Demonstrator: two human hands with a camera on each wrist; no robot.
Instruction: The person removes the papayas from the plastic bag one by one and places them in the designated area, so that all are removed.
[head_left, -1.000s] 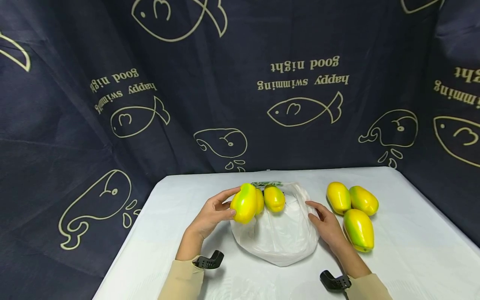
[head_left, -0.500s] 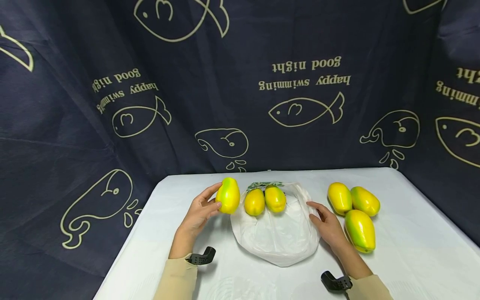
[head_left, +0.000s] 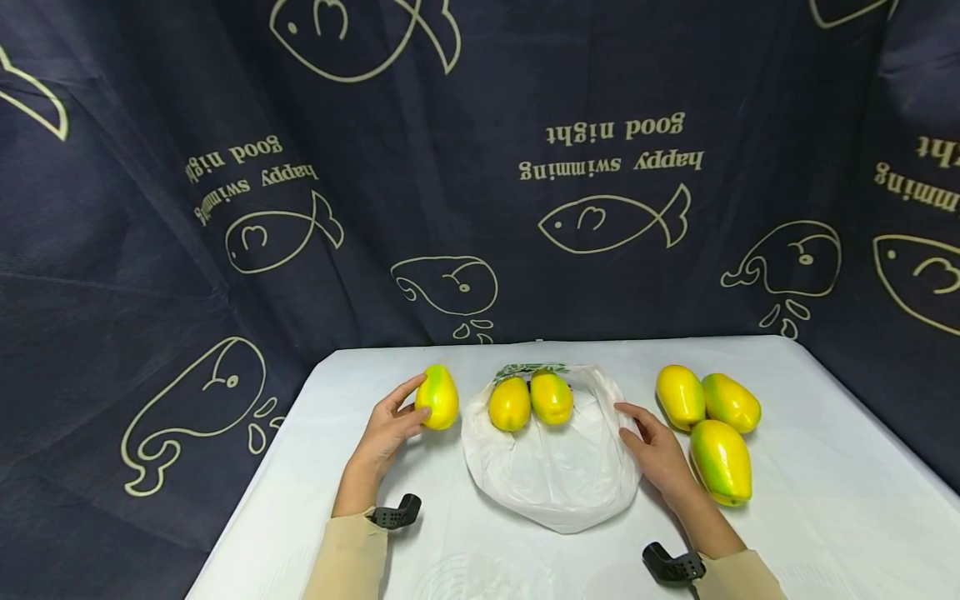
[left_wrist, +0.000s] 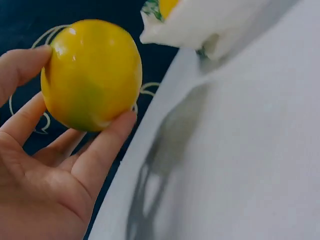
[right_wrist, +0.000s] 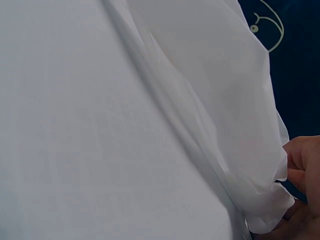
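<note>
In the head view my left hand (head_left: 382, 437) holds a glossy, egg-shaped yellow fruit with a green streak (head_left: 437, 398), left of a white plastic bag (head_left: 555, 492). The left wrist view shows thumb and fingertips round this fruit (left_wrist: 92, 75), above its shadow. Two similar yellow fruits, one on the left (head_left: 509, 404) and one on the right (head_left: 551, 397), lie side by side at the back of the open bag. My right hand (head_left: 652, 446) pinches the bag's right edge; its fingers (right_wrist: 298, 152) show at the crumpled plastic in the right wrist view.
Three more yellow-green fruits (head_left: 721, 461) lie grouped on the white table (head_left: 840, 517), right of the bag and close to my right forearm. A dark blue curtain (head_left: 450, 167) with fish and whale drawings hangs behind the table and along its sides.
My left hand has moved left with its fruit, from in front of the bag to beside it, uncovering the left fruit in the bag. The right hand has stayed at the bag's edge.
</note>
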